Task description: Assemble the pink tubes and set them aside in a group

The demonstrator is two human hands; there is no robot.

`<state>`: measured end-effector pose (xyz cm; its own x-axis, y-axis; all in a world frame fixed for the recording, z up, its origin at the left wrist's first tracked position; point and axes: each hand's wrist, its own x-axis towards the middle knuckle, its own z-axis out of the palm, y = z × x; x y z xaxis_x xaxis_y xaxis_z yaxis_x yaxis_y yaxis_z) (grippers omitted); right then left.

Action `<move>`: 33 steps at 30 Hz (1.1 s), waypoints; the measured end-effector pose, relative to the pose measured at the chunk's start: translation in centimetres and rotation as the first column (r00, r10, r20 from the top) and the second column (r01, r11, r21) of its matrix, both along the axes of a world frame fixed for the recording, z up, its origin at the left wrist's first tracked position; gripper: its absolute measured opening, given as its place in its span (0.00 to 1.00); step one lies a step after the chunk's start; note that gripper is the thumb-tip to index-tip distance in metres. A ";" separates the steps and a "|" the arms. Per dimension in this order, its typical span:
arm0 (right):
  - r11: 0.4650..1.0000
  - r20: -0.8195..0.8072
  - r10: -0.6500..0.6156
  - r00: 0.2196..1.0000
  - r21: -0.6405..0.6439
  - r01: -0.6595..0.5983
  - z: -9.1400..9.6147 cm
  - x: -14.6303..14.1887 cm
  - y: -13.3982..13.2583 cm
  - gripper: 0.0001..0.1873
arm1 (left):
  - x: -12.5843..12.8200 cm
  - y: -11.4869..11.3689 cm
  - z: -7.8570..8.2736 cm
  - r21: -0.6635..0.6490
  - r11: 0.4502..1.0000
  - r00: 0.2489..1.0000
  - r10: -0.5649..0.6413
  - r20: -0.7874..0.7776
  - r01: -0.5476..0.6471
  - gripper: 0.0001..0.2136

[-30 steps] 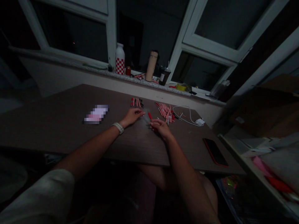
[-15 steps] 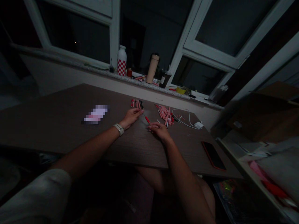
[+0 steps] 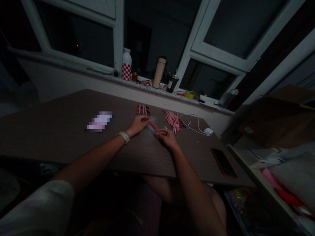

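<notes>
Red pen (image 3: 154,127) still between left hand (image 3: 139,125) and right hand (image 3: 166,137).

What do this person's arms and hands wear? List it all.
The left hand and right hand are bare. A pale wristband circles the left wrist; the right wrist shows none. A pale short sleeve covers the left upper arm.

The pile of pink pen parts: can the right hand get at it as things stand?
Probably yes: the right hand rests just in front of the pile of pink pen parts, and nothing seems to stand between them.
</notes>
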<state>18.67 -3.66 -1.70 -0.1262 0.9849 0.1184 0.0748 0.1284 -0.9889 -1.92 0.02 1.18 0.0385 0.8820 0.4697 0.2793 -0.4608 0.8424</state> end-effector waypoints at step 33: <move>0.989 0.015 -0.033 0.999 0.143 0.031 0.2 -0.7 -0.6 0.24 | 1.2 -1.4 -0.2 -0.127 0.976 0.968 -0.151 0.200 0.178 0.23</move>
<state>17.96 -4.26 -1.45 -0.0981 0.9616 0.2563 0.0985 0.2657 -0.9590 -0.73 -1.37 1.01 0.1119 0.9294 0.3517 0.0399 -0.3579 0.9329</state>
